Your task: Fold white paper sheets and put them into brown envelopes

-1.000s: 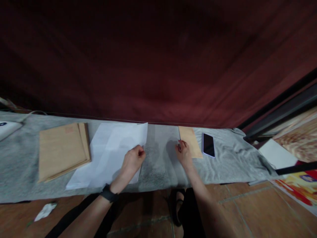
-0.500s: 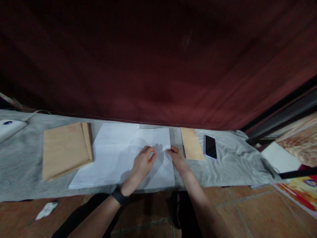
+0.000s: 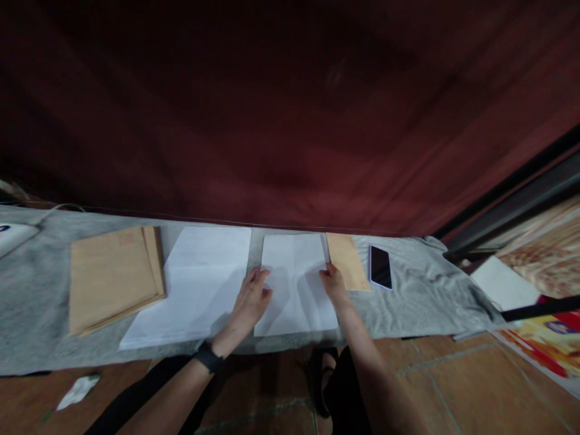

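Observation:
A white sheet of paper (image 3: 292,308) with a faint lengthwise crease lies flat in front of me. At its left edge is my left hand (image 3: 252,297), thumb and forefinger apart, with a dark band on the wrist. My right hand (image 3: 334,283) pinches the sheet's right edge between thumb and fingers. Left of the sheet lies a stack of larger-looking white paper (image 3: 194,290), separated from it by a strip of cloth. A brown envelope (image 3: 347,263) rests just beyond my right hand.
Several brown envelopes (image 3: 113,278) are stacked at the left. A phone (image 3: 380,267) lies at the right on the grey cloth (image 3: 421,290). A dark red curtain-like surface (image 3: 290,121) rises behind. A crumpled white scrap (image 3: 78,391) lies on the tiled floor (image 3: 254,405).
The sheet has been opened out flat, its crease now showing, and a gap separates it from the stack. My left hand has moved left to its edge; my right hand stays at the right edge.

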`<state>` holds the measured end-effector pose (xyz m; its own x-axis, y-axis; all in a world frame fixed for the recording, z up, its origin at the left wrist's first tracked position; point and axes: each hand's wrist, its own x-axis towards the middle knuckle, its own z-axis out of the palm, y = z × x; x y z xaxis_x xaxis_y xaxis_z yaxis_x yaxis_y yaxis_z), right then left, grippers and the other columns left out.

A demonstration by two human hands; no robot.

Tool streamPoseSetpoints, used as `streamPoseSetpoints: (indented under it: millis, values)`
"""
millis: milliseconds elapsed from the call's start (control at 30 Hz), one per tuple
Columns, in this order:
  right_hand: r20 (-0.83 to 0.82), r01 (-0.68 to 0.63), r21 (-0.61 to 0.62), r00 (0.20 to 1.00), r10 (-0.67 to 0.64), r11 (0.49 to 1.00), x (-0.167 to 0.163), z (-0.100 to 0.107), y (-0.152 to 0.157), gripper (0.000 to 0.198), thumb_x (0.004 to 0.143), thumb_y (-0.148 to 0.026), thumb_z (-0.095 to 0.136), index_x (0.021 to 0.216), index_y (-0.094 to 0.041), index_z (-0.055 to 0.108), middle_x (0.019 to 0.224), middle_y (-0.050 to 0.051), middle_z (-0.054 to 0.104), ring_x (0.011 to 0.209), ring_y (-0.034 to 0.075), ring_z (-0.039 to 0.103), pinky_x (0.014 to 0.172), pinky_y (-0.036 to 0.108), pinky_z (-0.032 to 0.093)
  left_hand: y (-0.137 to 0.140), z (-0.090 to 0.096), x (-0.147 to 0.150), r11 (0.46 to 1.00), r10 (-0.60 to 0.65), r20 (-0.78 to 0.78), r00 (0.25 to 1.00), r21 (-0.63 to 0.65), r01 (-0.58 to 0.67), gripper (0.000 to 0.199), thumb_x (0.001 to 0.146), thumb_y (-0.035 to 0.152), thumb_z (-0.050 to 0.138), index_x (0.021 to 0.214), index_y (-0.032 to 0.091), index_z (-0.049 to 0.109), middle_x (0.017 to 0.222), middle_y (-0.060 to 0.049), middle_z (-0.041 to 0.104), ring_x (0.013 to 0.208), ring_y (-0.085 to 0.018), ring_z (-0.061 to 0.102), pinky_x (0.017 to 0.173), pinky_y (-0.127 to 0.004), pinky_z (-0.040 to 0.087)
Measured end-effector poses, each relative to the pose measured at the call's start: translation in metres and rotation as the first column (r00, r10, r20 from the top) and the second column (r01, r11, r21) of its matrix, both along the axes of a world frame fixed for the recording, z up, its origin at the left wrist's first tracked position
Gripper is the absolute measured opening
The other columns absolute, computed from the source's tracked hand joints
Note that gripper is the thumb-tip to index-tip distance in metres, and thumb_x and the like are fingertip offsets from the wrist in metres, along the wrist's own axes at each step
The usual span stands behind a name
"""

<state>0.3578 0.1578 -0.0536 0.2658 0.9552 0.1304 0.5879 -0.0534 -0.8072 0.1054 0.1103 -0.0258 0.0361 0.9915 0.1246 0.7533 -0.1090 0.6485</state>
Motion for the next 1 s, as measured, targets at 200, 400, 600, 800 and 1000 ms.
streamPoseSetpoints:
  millis: [200, 400, 600, 800, 1000]
  values:
    - [0.082, -0.037, -0.062, 0.996, 0.042, 0.997, -0.002, 0.004, -0.007, 0.022, 0.075, -0.02, 0.046, 0.082, -0.019, 0.067, 0.066, 0.0, 0.063, 0.065, 0.018, 0.06, 0.062, 0.025, 0.047, 0.005, -0.007, -0.008, 1.0, 0.018, 0.009, 1.0, 0.003, -0.018, 0.054, 0.075, 0.002, 0.053, 0.126, 0.02, 0.06, 0.136, -0.01, 0.055, 0.123, -0.022, 0.061, 0.112, -0.038, 0.046]
    - [0.463, -0.053, 0.076, 0.886, 0.012, 0.996, -0.015, 0.019, -0.029, 0.049, 0.089, -0.018, 0.047, 0.137, -0.011, 0.054, 0.125, 0.018, 0.062, 0.116, 0.027, 0.057, 0.101, 0.041, 0.046, 0.001, -0.008, -0.007, 1.0, -0.013, -0.079, 0.997, -0.002, 0.013, 0.053, 0.08, 0.003, 0.049, 0.131, 0.016, 0.058, 0.143, -0.015, 0.051, 0.123, -0.024, 0.061, 0.11, -0.04, 0.048]
    - [0.573, -0.351, 0.058, 0.778, 0.257, 0.935, -0.052, 0.017, -0.043, 0.049, 0.1, -0.03, 0.042, 0.147, -0.016, 0.047, 0.157, 0.012, 0.041, 0.145, 0.027, 0.035, 0.116, 0.045, 0.035, -0.012, -0.003, -0.002, 0.994, -0.011, -0.296, 0.955, 0.102, 0.043, 0.049, 0.089, 0.011, 0.044, 0.137, 0.016, 0.056, 0.148, -0.016, 0.052, 0.138, -0.031, 0.047, 0.115, -0.05, 0.039]
    - [0.606, -0.451, -0.055, 0.694, 0.389, 0.891, -0.067, 0.009, -0.052, 0.05, 0.104, -0.032, 0.04, 0.151, -0.018, 0.042, 0.16, 0.01, 0.036, 0.149, 0.025, 0.03, 0.122, 0.049, 0.024, -0.01, -0.002, 0.025, 0.968, -0.133, -0.335, 0.933, 0.157, 0.195, 0.049, 0.096, 0.023, 0.038, 0.143, 0.014, 0.05, 0.156, -0.014, 0.043, 0.147, -0.028, 0.035, 0.119, -0.047, 0.033]
    - [0.645, -0.493, -0.096, 0.631, 0.431, 0.865, -0.062, 0.007, -0.051, 0.052, 0.103, -0.025, 0.04, 0.154, -0.017, 0.037, 0.162, 0.011, 0.031, 0.151, 0.025, 0.027, 0.123, 0.047, 0.022, -0.01, -0.017, 0.047, 0.971, -0.181, -0.365, 0.913, 0.081, 0.225, 0.062, 0.1, 0.043, 0.032, 0.149, 0.006, 0.04, 0.159, -0.018, 0.037, 0.151, -0.03, 0.027, 0.123, -0.048, 0.024]
